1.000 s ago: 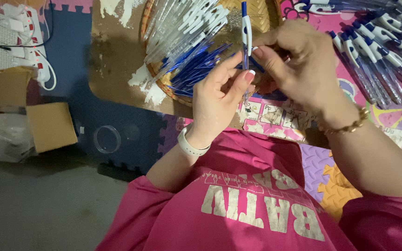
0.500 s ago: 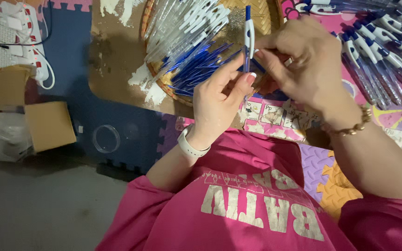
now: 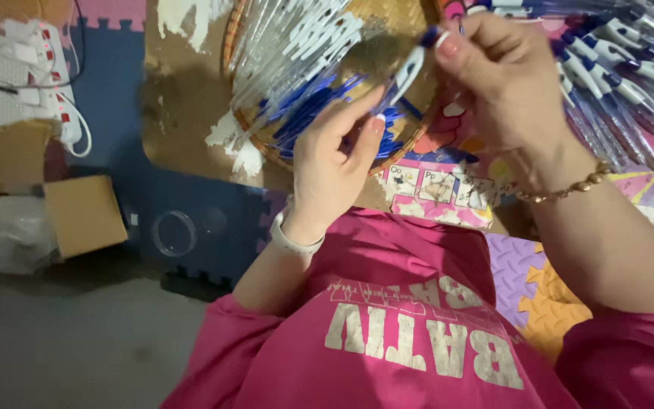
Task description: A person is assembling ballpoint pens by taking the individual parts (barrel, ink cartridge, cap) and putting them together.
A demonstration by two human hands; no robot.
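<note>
My left hand (image 3: pixel 334 163) and my right hand (image 3: pixel 497 72) together hold one white and blue pen (image 3: pixel 410 68), tilted, above a round woven basket (image 3: pixel 230 45). The left fingers pinch the pen's lower end and the right fingertips grip its blue top. Inside the basket lie clear pen barrels (image 3: pixel 289 45) and blue pen refills (image 3: pixel 316 113). Assembled pens (image 3: pixel 615 83) lie in a pile at the right, beyond my right wrist, which wears a gold bracelet.
A cardboard box (image 3: pixel 85 212) and a crumpled plastic bag (image 3: pixel 9 235) sit at the left. A white power strip with cables (image 3: pixel 47 76) lies at the upper left. A clear round lid (image 3: pixel 174 233) rests on the blue foam mat. Coloured puzzle mats (image 3: pixel 524 280) cover the floor.
The pen has tipped from upright to slanted, and both hands have risen in the view, the right hand moving up and to the right.
</note>
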